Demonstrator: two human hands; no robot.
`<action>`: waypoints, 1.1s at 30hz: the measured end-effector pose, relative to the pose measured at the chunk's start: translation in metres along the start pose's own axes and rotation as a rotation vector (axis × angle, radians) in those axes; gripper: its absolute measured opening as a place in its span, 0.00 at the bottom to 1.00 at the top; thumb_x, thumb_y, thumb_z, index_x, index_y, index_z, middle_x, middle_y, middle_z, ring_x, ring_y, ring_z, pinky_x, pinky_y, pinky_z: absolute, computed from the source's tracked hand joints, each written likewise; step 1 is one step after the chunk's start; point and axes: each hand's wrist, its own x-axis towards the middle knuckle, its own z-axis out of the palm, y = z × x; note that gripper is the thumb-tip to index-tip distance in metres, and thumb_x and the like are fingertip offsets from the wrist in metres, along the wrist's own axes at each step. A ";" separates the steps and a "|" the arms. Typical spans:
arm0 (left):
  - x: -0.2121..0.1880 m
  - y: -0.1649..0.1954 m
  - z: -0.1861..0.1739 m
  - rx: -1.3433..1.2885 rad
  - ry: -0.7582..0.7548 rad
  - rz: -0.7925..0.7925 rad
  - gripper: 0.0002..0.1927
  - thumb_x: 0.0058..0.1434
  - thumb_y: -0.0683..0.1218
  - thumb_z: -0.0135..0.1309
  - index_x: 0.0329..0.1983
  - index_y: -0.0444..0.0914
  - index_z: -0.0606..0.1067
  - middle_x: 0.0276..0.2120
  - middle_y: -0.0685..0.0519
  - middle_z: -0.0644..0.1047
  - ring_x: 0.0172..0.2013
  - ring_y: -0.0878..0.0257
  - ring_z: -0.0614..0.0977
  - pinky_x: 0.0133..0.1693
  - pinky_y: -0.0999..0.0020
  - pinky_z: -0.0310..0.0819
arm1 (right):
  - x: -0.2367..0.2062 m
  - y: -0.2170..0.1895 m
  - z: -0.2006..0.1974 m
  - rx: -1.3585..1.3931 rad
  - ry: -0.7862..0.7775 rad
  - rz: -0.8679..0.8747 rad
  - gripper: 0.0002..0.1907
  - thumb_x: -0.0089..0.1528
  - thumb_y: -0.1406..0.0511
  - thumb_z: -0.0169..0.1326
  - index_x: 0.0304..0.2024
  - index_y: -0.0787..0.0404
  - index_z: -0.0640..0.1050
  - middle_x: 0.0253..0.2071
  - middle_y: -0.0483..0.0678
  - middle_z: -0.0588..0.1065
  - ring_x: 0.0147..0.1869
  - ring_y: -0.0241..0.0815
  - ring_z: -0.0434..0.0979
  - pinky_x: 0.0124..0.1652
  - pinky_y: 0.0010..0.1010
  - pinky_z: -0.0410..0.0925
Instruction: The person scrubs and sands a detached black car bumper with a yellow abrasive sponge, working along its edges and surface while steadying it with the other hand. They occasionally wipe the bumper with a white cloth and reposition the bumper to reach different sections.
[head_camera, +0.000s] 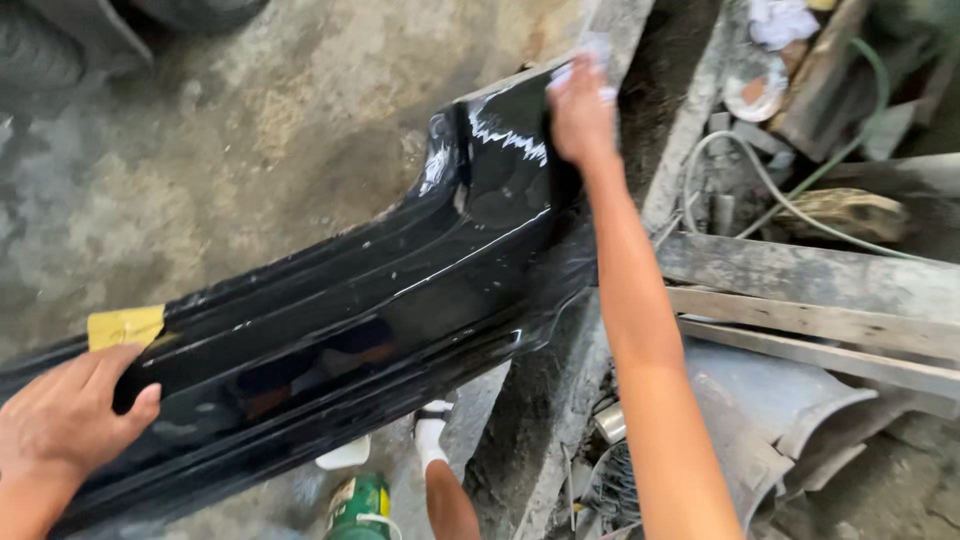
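My left hand grips the near edge of the black bumper, fingers curled together over its upper lip and thumb pressed against the face — a hold that looks meant to steady the long panel while the other arm works. Just above my fingertips sits a patch of yellow masking tape, matte against the glossy paint.

My right hand is stretched out to the far corner of the bumper, fingers closed down flat on a pale cloth that shows beyond my fingertips; I judge I'm pressing it onto the surface. Beside those fingers the curved corner carries white streaks.

The bumper is smooth, ribbed plastic, mirror-shiny — it spans from one hand to the other. Below my right forearm lie rough grey wooden planks; under the bumper stands a green can.
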 end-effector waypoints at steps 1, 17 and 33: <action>0.000 0.002 -0.005 0.025 -0.011 -0.006 0.24 0.58 0.61 0.57 0.54 0.46 0.78 0.45 0.56 0.82 0.43 0.57 0.83 0.46 0.66 0.77 | 0.006 0.001 0.005 0.012 0.068 0.022 0.19 0.70 0.64 0.45 0.60 0.65 0.73 0.74 0.66 0.59 0.76 0.68 0.59 0.68 0.56 0.55; 0.014 0.022 -0.037 -0.053 -0.051 -0.008 0.23 0.56 0.59 0.60 0.53 0.46 0.79 0.42 0.56 0.81 0.41 0.55 0.83 0.43 0.63 0.78 | -0.006 -0.137 -0.020 0.180 -0.065 -0.577 0.18 0.62 0.70 0.52 0.54 0.68 0.76 0.52 0.57 0.75 0.57 0.61 0.72 0.59 0.40 0.62; 0.023 0.026 -0.042 -0.138 0.058 0.018 0.24 0.54 0.63 0.59 0.44 0.42 0.80 0.39 0.54 0.82 0.40 0.55 0.84 0.41 0.61 0.78 | -0.079 -0.409 -0.059 0.779 -0.134 -0.794 0.16 0.67 0.63 0.44 0.51 0.65 0.76 0.48 0.58 0.80 0.50 0.60 0.81 0.45 0.50 0.71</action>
